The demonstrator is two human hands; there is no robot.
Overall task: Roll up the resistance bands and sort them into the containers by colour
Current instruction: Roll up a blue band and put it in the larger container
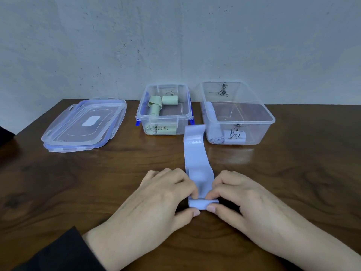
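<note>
From the head camera, the step in hand looks like the very start of a roll. The left hand [156, 194] and the right hand [246, 198] both pinch the near end of a pale blue band [197, 159], fingers curled over the top and thumbs tucked against the small turned-over roll between them. The rest of the band lies flat on the desk [58, 182], running straight away from the hands, its far end between the two open containers.

The next move, I judge, calls for rolling forward evenly with both hands so the coil stays tight and square, then dropping it in the box beyond the right hand.

The band is thin, matte and soft-looking, with small white marks near its far end. The right container [269, 118] already holds blue rolls (at least two); the left container [142, 116], beyond the left hand, holds green rolls [170, 100]. Stacked lids [84, 128] rest well off past the left hand.
</note>
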